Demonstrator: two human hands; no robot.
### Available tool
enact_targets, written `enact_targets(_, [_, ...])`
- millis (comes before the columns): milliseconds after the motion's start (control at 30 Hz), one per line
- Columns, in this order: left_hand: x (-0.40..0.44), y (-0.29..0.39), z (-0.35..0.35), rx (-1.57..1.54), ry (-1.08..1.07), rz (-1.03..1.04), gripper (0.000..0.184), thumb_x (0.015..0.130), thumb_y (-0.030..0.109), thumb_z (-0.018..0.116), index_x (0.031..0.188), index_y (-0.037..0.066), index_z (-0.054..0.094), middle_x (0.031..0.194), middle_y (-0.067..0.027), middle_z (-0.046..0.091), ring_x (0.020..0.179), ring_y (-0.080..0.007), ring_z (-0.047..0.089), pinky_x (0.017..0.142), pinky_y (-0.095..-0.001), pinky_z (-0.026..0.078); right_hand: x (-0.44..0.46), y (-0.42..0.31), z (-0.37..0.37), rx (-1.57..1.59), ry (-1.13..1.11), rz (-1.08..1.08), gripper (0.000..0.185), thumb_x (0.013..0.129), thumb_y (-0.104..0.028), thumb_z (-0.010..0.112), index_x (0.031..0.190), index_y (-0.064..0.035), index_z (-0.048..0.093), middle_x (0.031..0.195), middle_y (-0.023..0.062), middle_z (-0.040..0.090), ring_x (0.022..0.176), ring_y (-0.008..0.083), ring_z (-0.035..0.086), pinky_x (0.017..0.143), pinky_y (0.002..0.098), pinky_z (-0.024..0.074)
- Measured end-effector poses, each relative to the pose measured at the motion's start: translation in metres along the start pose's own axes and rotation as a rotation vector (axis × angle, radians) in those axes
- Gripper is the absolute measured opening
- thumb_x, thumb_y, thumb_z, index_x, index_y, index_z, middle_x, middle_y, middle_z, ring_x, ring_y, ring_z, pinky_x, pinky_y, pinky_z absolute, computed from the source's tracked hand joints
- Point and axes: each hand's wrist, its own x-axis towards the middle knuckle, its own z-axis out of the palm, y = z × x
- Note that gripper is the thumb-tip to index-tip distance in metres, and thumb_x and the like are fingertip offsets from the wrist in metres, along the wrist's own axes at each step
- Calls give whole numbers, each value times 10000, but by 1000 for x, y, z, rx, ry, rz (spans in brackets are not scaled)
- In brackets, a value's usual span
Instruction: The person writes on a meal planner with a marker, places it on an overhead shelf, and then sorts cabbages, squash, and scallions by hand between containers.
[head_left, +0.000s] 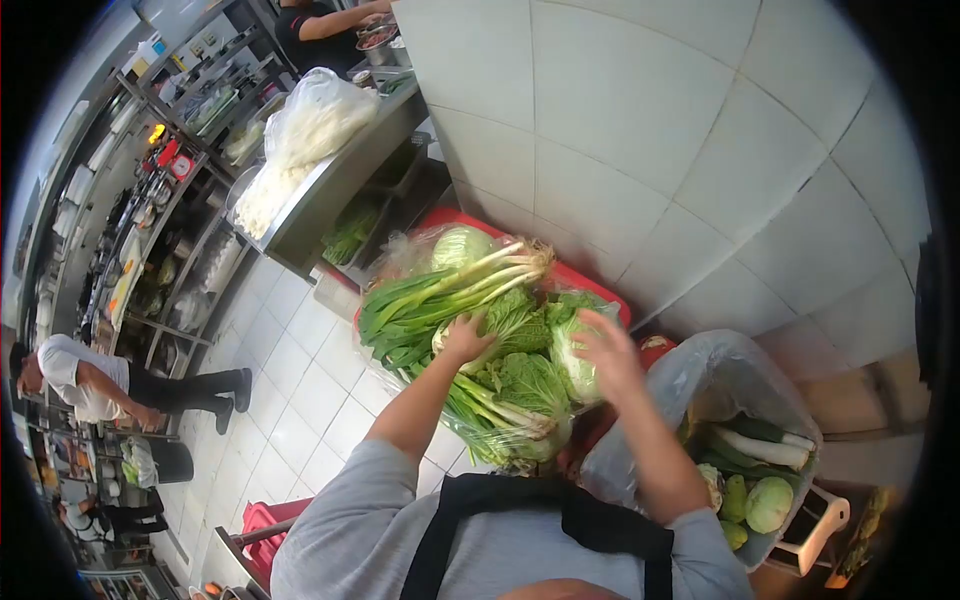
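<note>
My left hand [468, 340] rests among the vegetables, its fingers spread against a leafy napa cabbage [512, 325]. My right hand [612, 358], slightly blurred, is open with its fingers apart beside another napa cabbage [573, 362]. Whether its fingertips touch that cabbage I cannot tell. Long leeks [440, 290] with white stalks and roots lie across the pile, just beyond my left hand. A further napa cabbage [528, 382] sits between my forearms, and a pale round cabbage [462, 247] is at the far end. Clear plastic wraps the pile, which lies in a red crate [575, 280].
Right of me stands a plastic-lined bin [730, 360] with a white radish [760, 447] and a round cabbage [770, 505]. A tiled wall [640, 120] rises ahead. A metal counter [330, 190] holds a bag of white food. A person [100, 380] stands at left; another [325, 30] works beyond the counter.
</note>
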Motion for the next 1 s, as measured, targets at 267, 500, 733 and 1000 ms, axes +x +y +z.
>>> enact_targets(267, [-50,177,-52,-169,403,752,421,760,176,693,1113,6,539,1051,-204,547,996,-394,507,883,-444,417,-149,-118,-231,-371,545,-35,252,891,-243,586,1098,-100,576,849,-34,585,699,44,495,587,202,392])
enact_targets(500, [-176,399,86,-836,-1174,492,426,909,253,564,1264,49,450,1152,-91,566,1047,-174,554,904,-303,430,-302,-136,-337,-930,755,-100,540,784,-264,709,1254,-84,514,1111,76,582,1018,156,547,810,306,469])
enact_targets(733, [-183,449,308,-275,-1078,141,571,920,441,472,1296,13,449,1316,-169,466,1194,-287,446,980,-411,353,-394,-98,-386,-1549,674,57,797,625,-278,802,1321,-115,449,1315,175,441,1217,335,425,1021,406,351])
enact_targets(1000, [-178,438,405,-16,-931,231,525,946,372,393,1355,42,381,1379,-212,378,1203,-368,432,962,-436,384,-369,-78,-401,-1883,182,229,939,567,-425,808,1373,-192,387,1403,161,361,1287,355,345,1035,522,296])
